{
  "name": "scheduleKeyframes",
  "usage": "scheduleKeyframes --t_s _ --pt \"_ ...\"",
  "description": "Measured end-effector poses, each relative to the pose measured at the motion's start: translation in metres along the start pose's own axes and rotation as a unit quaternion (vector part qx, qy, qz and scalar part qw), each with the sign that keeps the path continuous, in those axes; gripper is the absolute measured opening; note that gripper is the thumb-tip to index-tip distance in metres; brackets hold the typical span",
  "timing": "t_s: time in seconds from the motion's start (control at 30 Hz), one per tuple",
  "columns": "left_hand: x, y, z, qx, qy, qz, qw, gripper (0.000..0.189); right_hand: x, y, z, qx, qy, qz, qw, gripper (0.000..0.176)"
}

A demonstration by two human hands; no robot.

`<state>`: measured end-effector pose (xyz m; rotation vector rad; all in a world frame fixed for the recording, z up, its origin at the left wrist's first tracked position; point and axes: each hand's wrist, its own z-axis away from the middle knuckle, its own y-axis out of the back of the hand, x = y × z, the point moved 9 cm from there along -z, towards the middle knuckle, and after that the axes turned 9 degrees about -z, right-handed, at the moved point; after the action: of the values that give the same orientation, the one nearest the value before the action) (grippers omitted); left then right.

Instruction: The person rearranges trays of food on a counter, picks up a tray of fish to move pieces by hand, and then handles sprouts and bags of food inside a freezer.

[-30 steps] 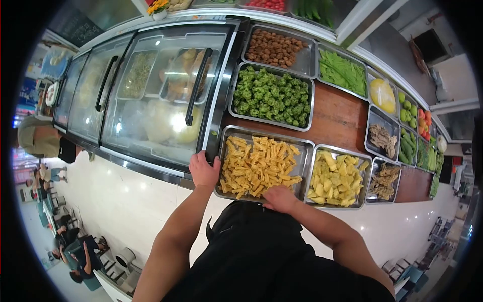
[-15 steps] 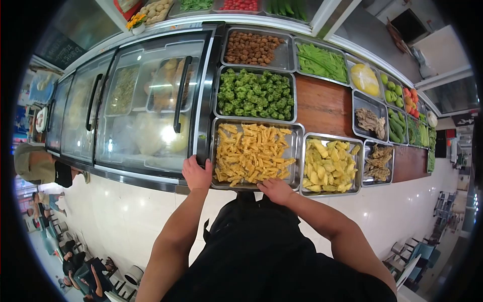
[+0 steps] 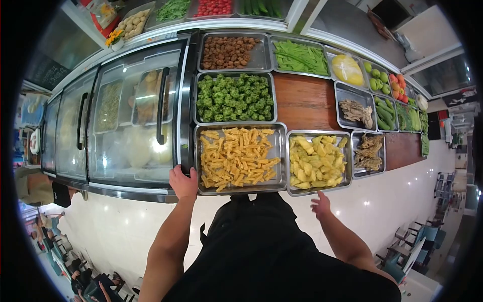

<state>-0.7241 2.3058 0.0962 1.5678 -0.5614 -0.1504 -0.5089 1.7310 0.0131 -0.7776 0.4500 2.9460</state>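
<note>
My left hand [image 3: 183, 182] rests at the front edge of the counter, on the dark frame beside the fridge. Its fingers are apart, with the thumb close to the left side of a metal tray [image 3: 283, 166] of yellow fried strips [image 3: 239, 156]. In the air just in front of a second metal tray [image 3: 347, 171] is my right hand [image 3: 321, 205], open, fingers spread and holding nothing. That tray carries yellow-green chunks [image 3: 317, 158]. Behind the strips stands a tray of curly green pieces [image 3: 235, 98].
A glass-topped fridge [image 3: 136, 100] with black handles adjoins on the left. Brown nuggets [image 3: 229, 52], green leaves [image 3: 301, 57] and a bagged yellow item [image 3: 347, 69] stand further back. Brown shredded pieces [image 3: 369, 152] lie in a tray at right. Wooden board [image 3: 304, 103] shows between trays.
My right hand has let go of the front edge of the strips tray and moved right, in front of the chunks tray. My left hand stays at the counter edge. The view has shifted slightly.
</note>
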Motion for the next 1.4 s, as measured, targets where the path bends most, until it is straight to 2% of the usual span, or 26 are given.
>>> scheduleKeyframes --t_s 0.03,0.07,0.13,0.23,0.37,0.5,0.6,0.67,0.7,0.73,0.8,0.87,0.93,1.0,1.07,1.1,1.17,1.2,1.27,1.33,1.4 --pt "0.001 0.0 0.0 0.002 -0.004 -0.007 1.0 0.046 -0.009 0.0 -0.021 -0.037 0.047 -0.015 0.998 0.043" --pt "0.001 0.0 0.001 0.001 -0.008 -0.005 1.0 0.046 -0.009 -0.005 -0.044 -0.087 0.024 -0.076 0.993 0.032" --pt "0.004 0.003 0.001 0.006 -0.013 -0.009 1.0 0.047 -0.009 -0.018 -0.052 -0.128 0.031 -0.061 0.989 0.019" --pt "0.007 0.003 0.002 -0.003 -0.009 -0.015 1.0 0.047 -0.023 -0.026 -0.047 -0.095 0.04 -0.072 0.992 0.01" --pt "0.007 0.004 0.002 -0.002 -0.009 -0.028 1.0 0.047 -0.031 -0.035 -0.063 -0.087 0.044 -0.081 0.992 0.012" --pt "0.009 0.003 -0.001 -0.012 -0.008 -0.032 0.999 0.048 -0.038 -0.036 -0.046 -0.08 0.053 -0.066 0.993 0.016" --pt "0.01 0.004 0.001 -0.013 -0.004 -0.035 0.999 0.048 -0.046 -0.024 -0.035 -0.07 0.055 -0.029 0.996 0.023" --pt "0.01 0.005 0.001 -0.011 -0.002 -0.049 0.999 0.048 -0.054 -0.013 -0.025 -0.106 0.018 0.174 0.979 0.028" --pt "0.01 0.006 0.001 -0.011 0.003 -0.049 0.999 0.048 -0.074 -0.009 -0.012 -0.094 0.05 0.25 0.962 0.037" --pt "0.011 0.006 0.001 -0.01 0.005 -0.048 0.999 0.048 -0.086 -0.007 -0.021 -0.095 0.052 0.252 0.962 0.037" --pt "0.01 0.005 0.001 -0.014 0.01 -0.053 0.998 0.047 -0.149 -0.017 -0.031 -0.089 0.305 0.366 0.875 0.034" --pt "0.011 0.006 0.002 -0.013 0.01 -0.056 0.998 0.047 -0.217 -0.044 -0.032 -0.03 0.525 0.384 0.759 0.028" --pt "0.012 0.007 0.002 -0.008 0.012 -0.06 0.998 0.046 -0.274 -0.09 -0.027 -0.047 0.549 0.374 0.746 0.025" --pt "0.013 0.007 0.002 -0.005 0.01 -0.066 0.998 0.046 -0.323 -0.138 -0.029 -0.078 0.61 0.327 0.718 0.027" --pt "0.014 0.008 0.003 0.002 0.011 -0.076 0.997 0.046 -0.355 -0.176 -0.049 -0.042 0.701 0.35 0.619 0.035" --pt "0.014 0.008 0.002 0.007 0.007 -0.083 0.996 0.046 -0.369 -0.191 -0.048 -0.047 0.702 0.349 0.618 0.035" --pt "0.014 0.008 0.001 0.006 0.01 -0.088 0.996 0.046 -0.386 -0.206 -0.075 -0.004 0.535 0.445 0.718 0.043" --pt "0.014 0.007 0.001 0.003 0.01 -0.09 0.996 0.046 -0.388 -0.213 -0.097 -0.007 0.535 0.447 0.717 0.043" --pt "0.011 0.006 0.003 0.005 0.012 -0.093 0.996 0.046 -0.389 -0.199 -0.171 0.081 0.482 0.43 0.759 0.046" --pt "0.011 0.006 0.001 0.008 0.012 -0.092 0.996 0.046 -0.382 -0.207 -0.153 0.059 0.488 0.436 0.754 0.045" --pt "0.011 0.006 0.002 0.006 0.023 -0.095 0.995 0.046 -0.361 -0.236 -0.131 -0.006 0.47 0.465 0.75 0.042"
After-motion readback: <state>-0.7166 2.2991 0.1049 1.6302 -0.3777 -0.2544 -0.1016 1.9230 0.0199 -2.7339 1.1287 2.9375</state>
